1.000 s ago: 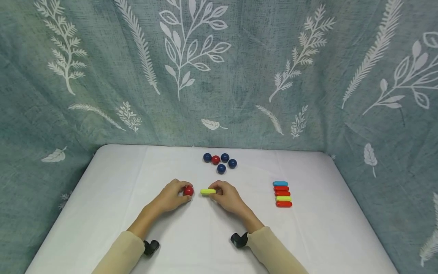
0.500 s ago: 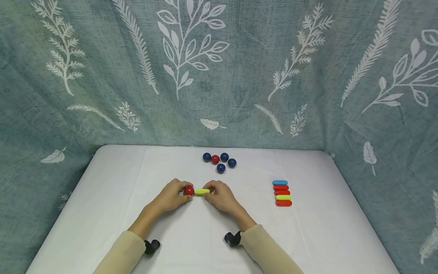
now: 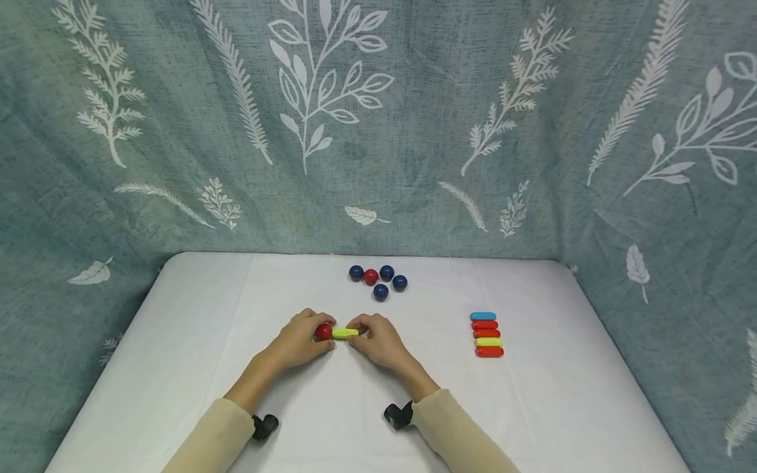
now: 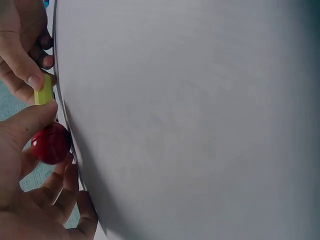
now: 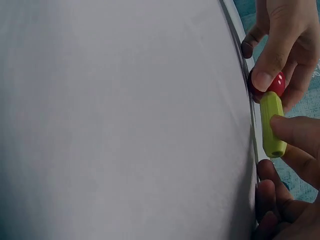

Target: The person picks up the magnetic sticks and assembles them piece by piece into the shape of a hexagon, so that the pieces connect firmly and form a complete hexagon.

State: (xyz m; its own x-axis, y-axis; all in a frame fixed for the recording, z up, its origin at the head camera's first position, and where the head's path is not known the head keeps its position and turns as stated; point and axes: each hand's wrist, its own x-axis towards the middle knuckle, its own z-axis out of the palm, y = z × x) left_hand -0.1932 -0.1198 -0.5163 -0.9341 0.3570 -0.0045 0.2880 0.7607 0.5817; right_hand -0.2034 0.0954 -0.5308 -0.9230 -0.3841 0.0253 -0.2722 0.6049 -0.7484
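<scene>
Head view, lower middle, just left of centre: left hand grips 1 red ball; right hand pinches 1 yellow stick, left end against the ball's right side. Whether seated, can't tell. Probably best: brace ball, line stick up with its middle, press straight; tilt may spoil the fit.

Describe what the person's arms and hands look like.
The left sleeve and right sleeve are plain beige, ending short of the hands. At their ends sit a left black device and a similar right black device, both small. No cables show. The left hand and right hand wear no gloves.
</scene>
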